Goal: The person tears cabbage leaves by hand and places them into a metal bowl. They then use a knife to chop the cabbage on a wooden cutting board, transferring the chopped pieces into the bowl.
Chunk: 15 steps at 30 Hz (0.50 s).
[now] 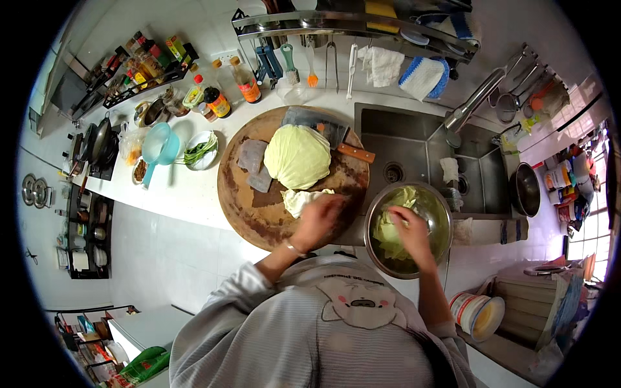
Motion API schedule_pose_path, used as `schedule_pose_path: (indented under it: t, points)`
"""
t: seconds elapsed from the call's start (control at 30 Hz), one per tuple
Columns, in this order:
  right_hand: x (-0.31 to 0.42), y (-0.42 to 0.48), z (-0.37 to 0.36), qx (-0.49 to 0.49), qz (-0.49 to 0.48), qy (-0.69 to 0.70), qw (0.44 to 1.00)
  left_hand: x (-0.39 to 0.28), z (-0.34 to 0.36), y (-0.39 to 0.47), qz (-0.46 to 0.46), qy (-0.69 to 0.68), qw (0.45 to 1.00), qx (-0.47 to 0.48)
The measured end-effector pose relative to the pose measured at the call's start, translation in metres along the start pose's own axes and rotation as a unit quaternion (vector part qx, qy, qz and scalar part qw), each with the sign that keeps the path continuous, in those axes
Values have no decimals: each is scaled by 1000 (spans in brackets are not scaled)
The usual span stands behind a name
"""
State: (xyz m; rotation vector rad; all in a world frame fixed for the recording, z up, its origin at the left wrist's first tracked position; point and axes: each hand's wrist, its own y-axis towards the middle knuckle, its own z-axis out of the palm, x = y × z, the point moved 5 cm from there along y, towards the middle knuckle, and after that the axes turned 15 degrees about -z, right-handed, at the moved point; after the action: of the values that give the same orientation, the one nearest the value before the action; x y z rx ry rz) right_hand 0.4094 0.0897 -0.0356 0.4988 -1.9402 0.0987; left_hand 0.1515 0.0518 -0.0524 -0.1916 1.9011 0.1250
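Observation:
A large head of cabbage (297, 156) rests on a round wooden chopping board (271, 220). Behind it lies a cleaver with a wooden handle (356, 153), and greyish slabs (252, 156) are to its left. My left hand (320, 218) is at a pale piece of cabbage (297, 202) near the board's front; its fingers are blurred, so its hold is unclear. Over a steel bowl (449, 228) to the right, my right hand (411, 232) hovers with bent fingers above torn cabbage leaves (386, 230). Whether it grips a leaf cannot be told.
A double steel sink (395, 131) with a tap (473, 102) adjoins the board. Left on the counter are a plate of green vegetables (206, 160), a blue ladle (159, 145) and sauce bottles (217, 103). Utensils hang from a rack (335, 31) at the back.

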Motion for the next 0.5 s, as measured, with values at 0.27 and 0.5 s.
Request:
schedule_pose_path:
  t: [0.27,0.5]
  points:
    - [-13,85,170,145,-53,-54,987,72,-110,-25,-83,129,978,-140]
    - [82,81,168,138,-80,-13,987,29,-122,-10,28,116,993,2]
